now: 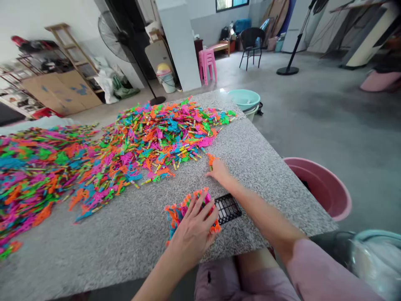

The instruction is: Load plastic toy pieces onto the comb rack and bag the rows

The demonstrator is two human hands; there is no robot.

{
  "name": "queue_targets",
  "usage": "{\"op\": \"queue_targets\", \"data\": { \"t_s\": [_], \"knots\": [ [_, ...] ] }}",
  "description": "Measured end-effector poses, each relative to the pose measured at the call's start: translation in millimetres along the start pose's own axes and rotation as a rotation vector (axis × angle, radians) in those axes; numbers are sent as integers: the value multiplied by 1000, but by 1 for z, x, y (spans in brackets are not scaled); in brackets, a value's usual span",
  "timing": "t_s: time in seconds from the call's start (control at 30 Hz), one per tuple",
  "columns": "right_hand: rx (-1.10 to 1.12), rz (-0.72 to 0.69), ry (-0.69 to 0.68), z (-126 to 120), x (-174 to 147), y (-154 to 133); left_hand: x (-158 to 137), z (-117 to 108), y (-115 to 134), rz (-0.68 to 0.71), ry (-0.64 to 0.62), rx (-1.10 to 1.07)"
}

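Observation:
My left hand (196,228) rests palm down, fingers spread, over a packed cluster of small plastic pieces (175,213), orange, blue and pink with round orange ends. Just right of it a black plastic lattice frame (230,207) lies on the speckled stone table (131,242). Farther forward, my right hand (220,172) is closed on a small orange plastic piece (211,159) at the near edge of a big heap. That heap of plastic pieces (169,129) mixes orange, pink, green and blue with shiny banded sticks. Their exact kind is too small to tell.
A second heap of coloured pieces (28,167) spreads over the table's left side. Beyond the right edge stand a pink tub (332,188) and a teal basin (246,97). A plastic-wrapped container (376,259) is at lower right. A standing fan (123,37) is behind.

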State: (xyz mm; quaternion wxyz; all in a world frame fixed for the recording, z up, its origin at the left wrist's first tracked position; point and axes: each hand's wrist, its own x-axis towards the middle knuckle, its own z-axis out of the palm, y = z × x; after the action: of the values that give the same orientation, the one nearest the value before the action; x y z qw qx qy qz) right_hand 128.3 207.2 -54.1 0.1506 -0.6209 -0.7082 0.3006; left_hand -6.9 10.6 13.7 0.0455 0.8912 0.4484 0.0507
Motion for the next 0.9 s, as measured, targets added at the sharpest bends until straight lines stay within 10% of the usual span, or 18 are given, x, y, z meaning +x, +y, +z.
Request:
{"op": "queue_targets", "data": {
  "t_s": [0.37,0.9],
  "knots": [
    [451,-192,-102,16,-112,58,1,1,-3,81,-1,66],
    [231,-693,-224,32,-92,41,-1,1,0,28,3,75]
  ]
}}
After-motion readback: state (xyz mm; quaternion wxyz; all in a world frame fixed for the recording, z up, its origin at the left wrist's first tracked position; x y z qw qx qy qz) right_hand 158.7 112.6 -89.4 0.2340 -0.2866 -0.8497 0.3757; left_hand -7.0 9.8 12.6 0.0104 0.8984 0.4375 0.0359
